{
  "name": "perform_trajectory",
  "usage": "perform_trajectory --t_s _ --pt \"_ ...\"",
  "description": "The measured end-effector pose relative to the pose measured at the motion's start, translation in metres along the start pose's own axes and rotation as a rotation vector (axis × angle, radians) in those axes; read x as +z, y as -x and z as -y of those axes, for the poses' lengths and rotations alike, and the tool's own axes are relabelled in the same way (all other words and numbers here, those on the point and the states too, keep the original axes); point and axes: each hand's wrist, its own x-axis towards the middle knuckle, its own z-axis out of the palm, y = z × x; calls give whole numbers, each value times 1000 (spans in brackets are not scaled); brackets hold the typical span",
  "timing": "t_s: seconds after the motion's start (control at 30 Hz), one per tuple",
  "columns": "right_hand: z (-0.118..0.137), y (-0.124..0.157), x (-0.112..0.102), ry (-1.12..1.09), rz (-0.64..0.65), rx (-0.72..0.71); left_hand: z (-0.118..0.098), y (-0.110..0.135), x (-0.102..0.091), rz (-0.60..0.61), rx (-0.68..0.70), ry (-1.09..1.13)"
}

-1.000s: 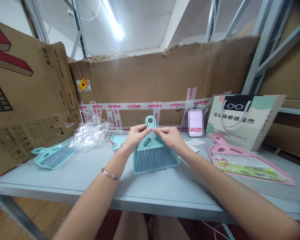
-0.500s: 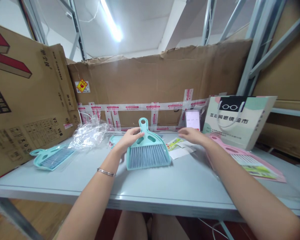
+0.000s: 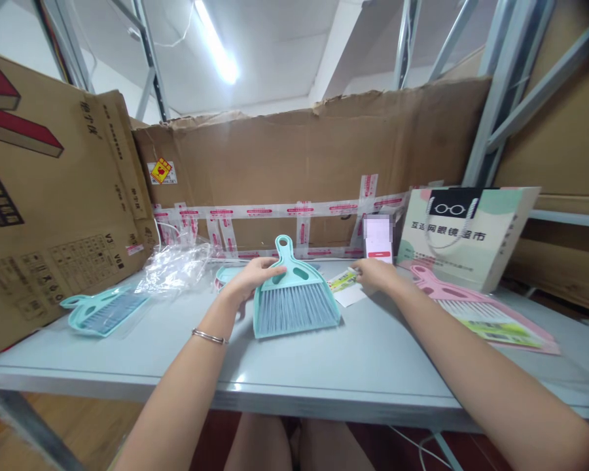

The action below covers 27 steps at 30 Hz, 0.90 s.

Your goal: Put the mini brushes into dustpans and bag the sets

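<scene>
My left hand (image 3: 252, 278) is closed on the left side of a mint-green dustpan (image 3: 302, 270), its thumb on the front just below the looped handle. A brush with grey-blue bristles (image 3: 297, 309) is nested in the pan, which is held tilted up with the bristles facing me. My right hand (image 3: 375, 275) is over the small paper cards to the right, its fingers pinched at the edge of a green-and-yellow printed card (image 3: 343, 280). Part of a white paper slip (image 3: 351, 296) shows beneath that card. Behind my left hand, another mint-green item (image 3: 226, 275) is partly hidden.
A second mint-green dustpan set (image 3: 105, 311) lies at the left beside crumpled clear plastic (image 3: 177, 268). On the right are a pink dustpan set (image 3: 491, 314), a paper bag (image 3: 466, 242) and a propped phone (image 3: 379, 239). Large cardboard boxes (image 3: 275, 163) line the back and left.
My right hand has lowered onto the cards and closed its fingers at the printed one. The dustpan in my left hand has shifted slightly right and down.
</scene>
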Motion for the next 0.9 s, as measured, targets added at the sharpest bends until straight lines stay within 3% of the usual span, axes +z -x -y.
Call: perform_trajectory --t_s 0.07,0.17,0.2,0.27,0.33,0.4,0.47,0.63,0.7,0.9 --pt "-2 0 -9 -202 -190 59 -1 1 0 40 -83 11" --pt "1 3 -30 -893 -461 126 -1 1 -1 37 -131 81" --pt "5 6 -38 -1150 -469 110 -1 1 -2 33 -138 115" --pt "15 14 -51 -1559 -367 15 0 -1 -3 22 -142 178" --pt "30 27 -59 -1730 -177 -136 3 -3 -4 -13 -134 251" --pt "49 40 -59 -1710 9 -283 4 -4 -3 -45 -112 348" --pt "70 51 -51 -1626 100 -364 4 -6 0 -47 -76 455" --pt "107 59 -22 -1477 28 -277 0 -6 9 -69 37 578" --pt "111 57 -14 -1428 -19 -239 -2 -5 11 -82 86 569" --pt "107 53 -5 -1321 -121 -202 -4 0 13 54 175 390"
